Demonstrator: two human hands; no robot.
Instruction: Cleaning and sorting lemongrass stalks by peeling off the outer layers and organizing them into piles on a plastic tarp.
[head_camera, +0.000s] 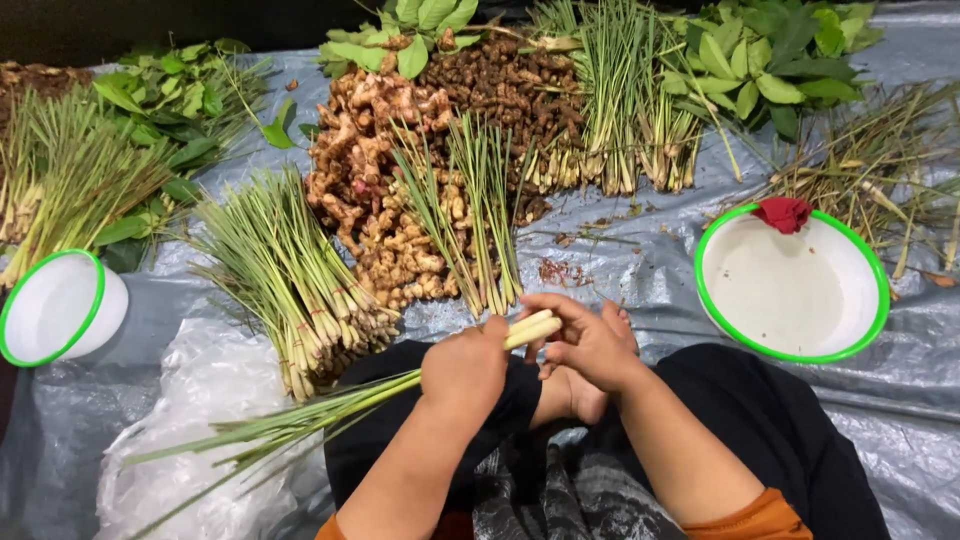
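Pale lemongrass stalks (531, 328) between both grips.

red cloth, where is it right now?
In the head view, upper right: the red cloth is draped over the far rim of the green-rimmed white bowl, on the grey tarp beside dry stalks.

a small bunch of lemongrass stalks (330, 405) lies slantwise across the person's lap, pale thick butt ends pointing up to the right, long green blades trailing down to the near left. the stalks are bunched tight together, cut ends roughly level.
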